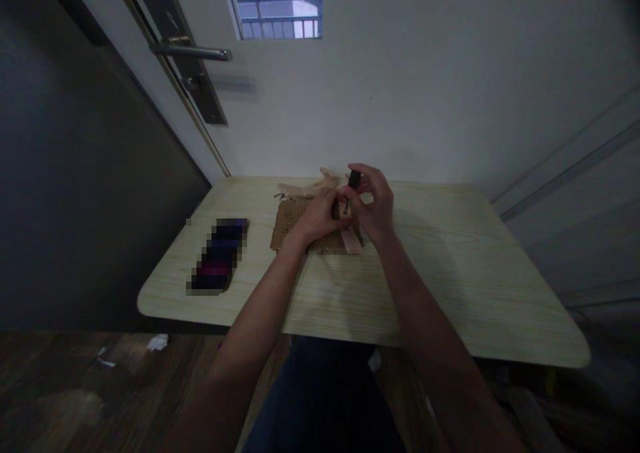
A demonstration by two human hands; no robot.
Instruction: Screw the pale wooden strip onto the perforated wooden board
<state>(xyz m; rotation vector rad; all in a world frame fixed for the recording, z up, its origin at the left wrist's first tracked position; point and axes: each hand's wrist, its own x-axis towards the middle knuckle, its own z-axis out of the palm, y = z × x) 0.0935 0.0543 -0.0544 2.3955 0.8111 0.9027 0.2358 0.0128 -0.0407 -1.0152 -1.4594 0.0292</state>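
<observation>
My right hand (pixel 375 203) is closed in a pinch around a small tool with a black block-like handle (pixel 355 179). A thin dark shaft (pixel 346 206) points down from it towards a pale wooden strip (pixel 351 240). The exact kind of tool is too small to make out. On the strip's left side, my left hand (pixel 320 214) has its fingers closed and seems to grip the strip. Beneath both hands lies a brown cardboard piece (pixel 286 221) with dark specks, partly covered by my left hand and the strip. Pale wood scraps (pixel 305 190) lie behind it.
The light wood-grain table (pixel 450 260) stands against a white door (pixel 425 73) with a metal handle (pixel 193 52). A pixelated dark flat object (pixel 219 256) lies at the table's left. White scraps of paper (pixel 158 342) are on the brown floor.
</observation>
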